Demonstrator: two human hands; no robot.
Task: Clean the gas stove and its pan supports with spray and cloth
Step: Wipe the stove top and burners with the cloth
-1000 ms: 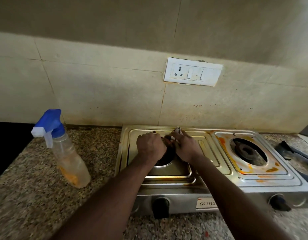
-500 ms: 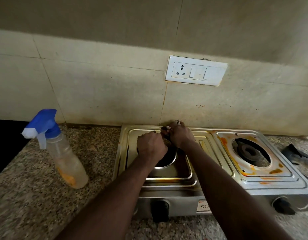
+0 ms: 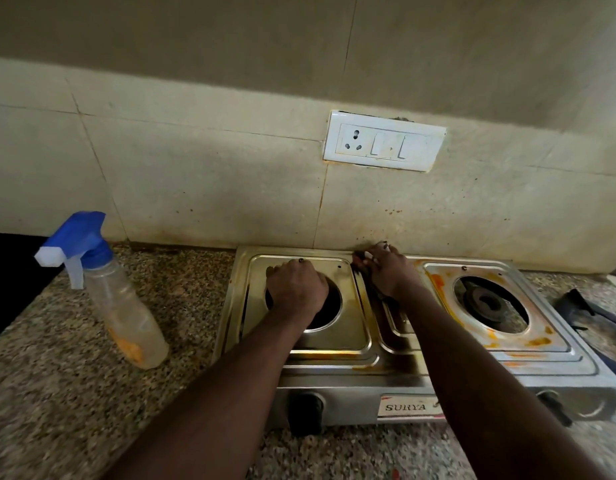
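A steel two-burner gas stove (image 3: 334,374) stands on the granite counter against the wall. My left hand (image 3: 296,287) sits over the left burner opening, its fingers curled down over the rim. My right hand (image 3: 391,271) presses a dark cloth (image 3: 360,262) onto the back of the raised strip between the two burners. The right burner (image 3: 486,303) is bare, with orange stains (image 3: 538,341) around it. A clear spray bottle (image 3: 119,306) with a blue head stands left of the stove. No pan supports are on the stove.
A dark pan support (image 3: 590,313) lies on the counter right of the stove. A white socket and switch plate (image 3: 384,145) is on the tiled wall above. Two black knobs (image 3: 305,410) stick out of the stove's front. Speckled counter (image 3: 57,393) stretches to the left.
My right hand has slid with the cloth from the back rim of the left burner rightward to the middle strip by the wall. My left hand has stayed on the left burner.
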